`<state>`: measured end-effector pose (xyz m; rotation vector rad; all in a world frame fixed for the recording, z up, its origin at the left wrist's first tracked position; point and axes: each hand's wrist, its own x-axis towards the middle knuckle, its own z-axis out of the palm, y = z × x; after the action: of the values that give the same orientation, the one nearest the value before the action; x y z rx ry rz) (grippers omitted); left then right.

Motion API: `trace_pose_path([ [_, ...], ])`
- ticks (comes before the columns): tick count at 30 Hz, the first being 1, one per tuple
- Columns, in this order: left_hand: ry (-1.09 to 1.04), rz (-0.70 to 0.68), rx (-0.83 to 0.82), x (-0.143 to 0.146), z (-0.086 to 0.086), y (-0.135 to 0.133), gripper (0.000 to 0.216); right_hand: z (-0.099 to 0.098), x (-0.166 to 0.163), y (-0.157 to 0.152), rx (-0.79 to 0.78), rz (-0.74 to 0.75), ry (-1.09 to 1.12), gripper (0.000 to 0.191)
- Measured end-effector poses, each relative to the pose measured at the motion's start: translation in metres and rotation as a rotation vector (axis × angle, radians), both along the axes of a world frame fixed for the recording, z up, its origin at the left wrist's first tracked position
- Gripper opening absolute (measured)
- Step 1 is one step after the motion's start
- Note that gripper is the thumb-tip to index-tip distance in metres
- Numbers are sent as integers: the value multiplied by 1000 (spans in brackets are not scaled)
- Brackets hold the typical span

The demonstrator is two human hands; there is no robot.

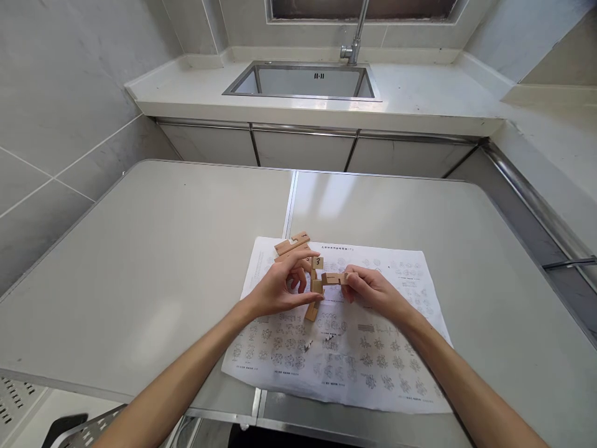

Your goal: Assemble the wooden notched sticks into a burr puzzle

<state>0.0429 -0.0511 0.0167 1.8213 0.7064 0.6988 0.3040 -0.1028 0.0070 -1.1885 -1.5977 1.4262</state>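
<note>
My left hand [280,289] pinches an upright notched wooden puzzle piece [317,274] marked with a 3. My right hand [368,289] grips a second, horizontal wooden bar [334,279] that meets the upright one crosswise. Both are held just above a white instruction sheet [373,354] printed with many small diagrams. Another one or two loose notched wooden pieces [293,244] lie at the sheet's far left corner, beyond my left fingers.
The sheet lies on a grey folding table [153,267] with a centre seam. Behind it stands a white counter with a steel sink [303,81] and a tap [354,37]. Tiled walls lie left and right.
</note>
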Motion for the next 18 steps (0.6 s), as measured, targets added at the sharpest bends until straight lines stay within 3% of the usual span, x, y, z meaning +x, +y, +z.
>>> trace_pose_path([
  [7,28,-31,-60,3,-2,-6,74,2,-3,0,-23,-2,39,50],
  [18,27,-39,-68,6,-4,-9,74,-7,-6,0,-59,115,308,35],
])
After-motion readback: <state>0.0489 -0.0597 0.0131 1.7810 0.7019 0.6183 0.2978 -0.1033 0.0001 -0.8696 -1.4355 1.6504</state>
